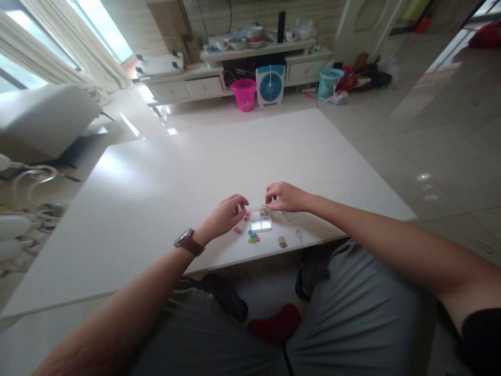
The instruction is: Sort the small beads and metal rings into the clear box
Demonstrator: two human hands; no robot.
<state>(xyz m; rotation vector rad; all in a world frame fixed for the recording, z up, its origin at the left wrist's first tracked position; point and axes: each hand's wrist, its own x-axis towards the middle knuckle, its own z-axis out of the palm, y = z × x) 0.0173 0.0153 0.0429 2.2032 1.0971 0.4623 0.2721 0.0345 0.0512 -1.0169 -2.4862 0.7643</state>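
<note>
On the white table [219, 162] near its front edge lies a small clear compartment box [261, 225]. Silvery rings or similar small pieces [264, 212] show in its far right compartment. My left hand [229, 213] hovers at the box's left side, fingers bent, with a gap between thumb and forefinger. Pinched at the far right corner of the box, my right hand [285, 197] closes on something too small to name. Pink beads [237, 230] and a cluster of blue, green and yellow pieces [253, 237] lie left and in front. A Minion figure [282, 242] lies to the right.
A small translucent piece [299, 235] rests beside the figure. Beyond the table stand a pink basket [244, 95], a blue fan [270, 85], a light blue basket [329, 83] and a low white cabinet [203, 86]. A sofa [47, 120] is at the left.
</note>
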